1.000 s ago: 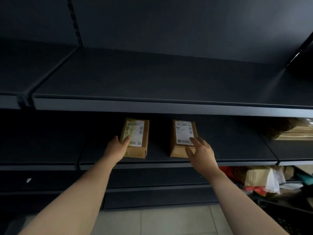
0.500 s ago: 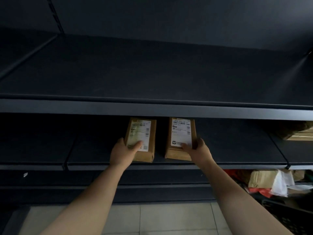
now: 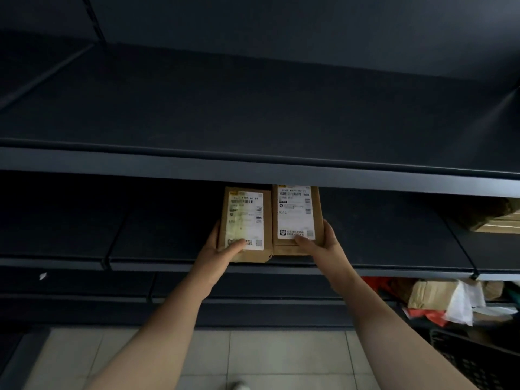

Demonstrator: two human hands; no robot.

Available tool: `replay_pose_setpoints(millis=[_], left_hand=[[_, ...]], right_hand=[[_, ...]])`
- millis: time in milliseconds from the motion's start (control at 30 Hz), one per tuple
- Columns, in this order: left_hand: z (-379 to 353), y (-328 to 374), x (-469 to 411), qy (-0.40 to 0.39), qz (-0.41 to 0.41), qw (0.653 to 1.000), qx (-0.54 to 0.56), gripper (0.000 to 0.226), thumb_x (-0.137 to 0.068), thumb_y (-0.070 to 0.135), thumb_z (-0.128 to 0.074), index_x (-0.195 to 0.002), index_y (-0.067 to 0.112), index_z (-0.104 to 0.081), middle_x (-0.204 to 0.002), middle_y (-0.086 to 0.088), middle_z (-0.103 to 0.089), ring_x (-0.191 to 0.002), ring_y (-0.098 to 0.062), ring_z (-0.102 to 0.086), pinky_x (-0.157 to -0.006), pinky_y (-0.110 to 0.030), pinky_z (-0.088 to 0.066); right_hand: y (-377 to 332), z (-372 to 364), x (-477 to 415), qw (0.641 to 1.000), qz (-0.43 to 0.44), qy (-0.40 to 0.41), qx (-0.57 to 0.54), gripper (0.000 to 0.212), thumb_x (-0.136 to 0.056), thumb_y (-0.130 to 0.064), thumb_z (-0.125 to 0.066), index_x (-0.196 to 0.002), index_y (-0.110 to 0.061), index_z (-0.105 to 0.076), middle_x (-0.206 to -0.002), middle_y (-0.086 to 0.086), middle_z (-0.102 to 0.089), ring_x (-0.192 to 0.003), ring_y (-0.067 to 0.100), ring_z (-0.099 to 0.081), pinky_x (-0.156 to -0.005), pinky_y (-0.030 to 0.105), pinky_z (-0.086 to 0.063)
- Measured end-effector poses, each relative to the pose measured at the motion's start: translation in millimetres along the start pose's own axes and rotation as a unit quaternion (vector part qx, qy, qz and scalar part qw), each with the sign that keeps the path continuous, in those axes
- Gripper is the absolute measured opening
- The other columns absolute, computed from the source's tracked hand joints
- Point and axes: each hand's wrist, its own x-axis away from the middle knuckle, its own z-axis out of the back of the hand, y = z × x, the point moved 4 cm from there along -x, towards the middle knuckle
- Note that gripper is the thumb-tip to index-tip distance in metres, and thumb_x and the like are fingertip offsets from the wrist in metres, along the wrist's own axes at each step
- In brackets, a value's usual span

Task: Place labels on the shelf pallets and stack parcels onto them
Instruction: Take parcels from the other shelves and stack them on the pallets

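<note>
Two brown cardboard parcels with white shipping labels lie side by side, touching, on the dark middle shelf [image 3: 394,266]. My left hand [image 3: 218,250] grips the near left corner of the left parcel [image 3: 244,218], thumb on its label. My right hand [image 3: 319,244] grips the near right corner of the right parcel [image 3: 295,212], thumb on top, fingers along its right side. The far ends of both parcels are hidden under the upper shelf [image 3: 253,170].
More cardboard parcels [image 3: 495,218] sit at the right end of the same shelf. A pile of packages and white wrapping [image 3: 444,299] lies lower right beside a black crate [image 3: 478,358]. Tiled floor [image 3: 253,358] is below.
Both hands have closed onto the parcels and drawn them together; the gap between the two is gone and they sit closer to the shelf's front edge.
</note>
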Motion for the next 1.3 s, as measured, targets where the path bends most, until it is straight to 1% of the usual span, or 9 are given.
replay_pose_setpoints(millis=[133,233,533,600,700,767,933,1067,1300], left_hand=[[20,-3,27,0.02,-0.02,1.0,0.01,0.071,-0.078,0.051,-0.069,-0.141,0.045,-0.036,-0.124,0.017,-0.061,-0.116,-0.006,-0.053,-0.105,-0.035,-0.036],[44,-2,47,0.05,-0.04,0.998,0.01,0.076,-0.072,0.062,-0.071,-0.139,0.048,-0.038,-0.123,0.019,-0.063,-0.117,-0.004,-0.055,-0.105,-0.036,-0.039],[139,-4,125,0.196,-0.038,0.979,0.045,0.073,-0.073,0.056,-0.072,-0.137,0.051,-0.038,-0.119,0.023,-0.064,-0.109,0.004,-0.059,-0.091,-0.019,-0.043],[162,-8,147,0.217,-0.045,0.973,0.067,0.071,-0.074,0.053,-0.074,-0.137,0.046,-0.042,-0.118,0.02,-0.066,-0.108,0.002,-0.061,-0.096,-0.026,-0.047],[204,-19,184,0.282,-0.031,0.952,0.116,0.103,-0.055,0.064,-0.079,-0.145,0.038,-0.034,-0.126,0.011,-0.063,-0.116,-0.011,-0.059,-0.105,-0.04,-0.043],[232,-24,211,0.325,-0.019,0.935,0.14,0.11,-0.048,0.069,-0.078,-0.145,0.04,-0.034,-0.127,0.009,-0.061,-0.116,-0.013,-0.059,-0.105,-0.041,-0.043],[302,-31,275,0.383,-0.045,0.904,0.183,0.088,-0.048,0.071,-0.078,-0.128,0.053,-0.047,-0.124,0.007,-0.064,-0.113,-0.016,-0.061,-0.102,-0.041,-0.046],[359,-31,326,0.436,-0.065,0.876,0.194,0.088,-0.055,0.068,-0.078,-0.134,0.045,-0.047,-0.124,0.005,-0.063,-0.111,-0.014,-0.062,-0.1,-0.04,-0.047],[468,-12,415,0.496,-0.12,0.842,0.177,0.091,-0.052,0.076,-0.073,-0.134,0.046,-0.047,-0.122,0.012,-0.064,-0.113,-0.012,-0.06,-0.102,-0.04,-0.046]], right_hand=[[-12,-13,10,0.999,0.031,-0.031,-0.028,0.073,-0.08,-0.031,-0.077,-0.14,-0.038,-0.036,-0.115,-0.015,-0.063,-0.106,0.005,-0.059,-0.091,0.027,-0.048],[-20,-33,16,0.996,0.04,-0.066,-0.046,0.077,-0.078,-0.032,-0.078,-0.142,-0.038,-0.034,-0.117,-0.013,-0.063,-0.11,0.01,-0.06,-0.1,0.037,-0.048],[-46,-141,43,0.977,0.071,-0.193,-0.065,0.08,-0.075,-0.033,-0.081,-0.141,-0.041,-0.037,-0.121,-0.012,-0.065,-0.116,0.012,-0.059,-0.105,0.042,-0.045],[-55,-171,55,0.969,0.081,-0.225,-0.065,0.078,-0.076,-0.03,-0.08,-0.141,-0.039,-0.038,-0.12,-0.013,-0.065,-0.114,0.01,-0.06,-0.103,0.039,-0.048],[-70,-218,78,0.954,0.098,-0.277,-0.06,0.072,-0.078,-0.028,-0.078,-0.138,-0.039,-0.041,-0.117,-0.015,-0.066,-0.11,0.006,-0.062,-0.092,0.029,-0.052],[-81,-248,94,0.944,0.109,-0.306,-0.054,0.073,-0.078,-0.029,-0.077,-0.14,-0.039,-0.04,-0.116,-0.017,-0.068,-0.11,0.004,-0.062,-0.097,0.032,-0.05],[-105,-327,135,0.922,0.124,-0.366,-0.039,0.085,-0.07,-0.042,-0.079,-0.144,-0.039,-0.036,-0.12,-0.016,-0.066,-0.116,0.009,-0.06,-0.107,0.043,-0.043],[-127,-397,174,0.911,0.136,-0.39,-0.014,0.103,-0.057,-0.06,-0.08,-0.145,-0.044,-0.03,-0.13,-0.016,-0.059,-0.122,0.011,-0.054,-0.11,0.046,-0.04],[-193,-519,255,0.875,0.187,-0.445,-0.049,0.098,-0.057,-0.06,-0.082,-0.141,-0.045,-0.036,-0.129,-0.016,-0.059,-0.122,0.011,-0.054,-0.106,0.046,-0.044]])
